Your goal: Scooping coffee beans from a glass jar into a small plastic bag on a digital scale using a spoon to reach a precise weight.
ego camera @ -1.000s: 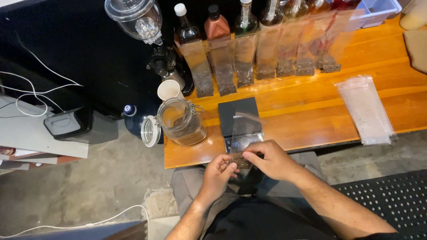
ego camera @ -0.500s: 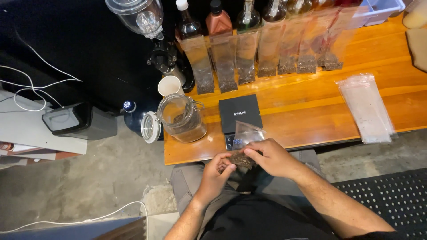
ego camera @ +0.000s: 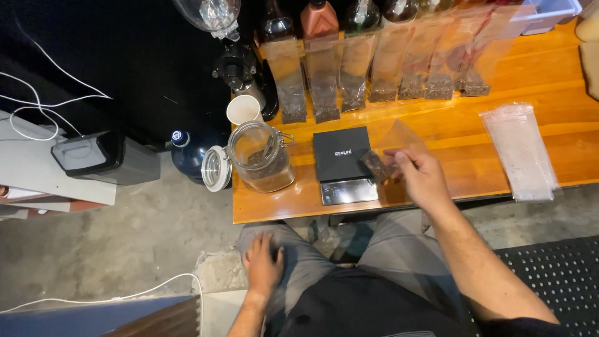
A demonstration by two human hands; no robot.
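On the wooden desk (ego camera: 536, 75), a black scale (ego camera: 342, 156) sat at nine o'clock of the right hand (ego camera: 421, 178), which pinched a clear bag (ego camera: 387, 153); the left hand (ego camera: 263, 265) lay flat on a thigh.

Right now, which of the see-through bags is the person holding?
The small clear bag with dark bits in the bottom, pinched in the right hand beside the black scale. The other filled bags lean in a row along the back, untouched.

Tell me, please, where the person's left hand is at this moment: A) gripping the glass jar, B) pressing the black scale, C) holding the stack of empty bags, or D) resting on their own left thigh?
D: the left hand lies flat on the grey trouser leg below the wooden table, well clear of the glass jar and black scale, while the right hand holds a small clear bag.
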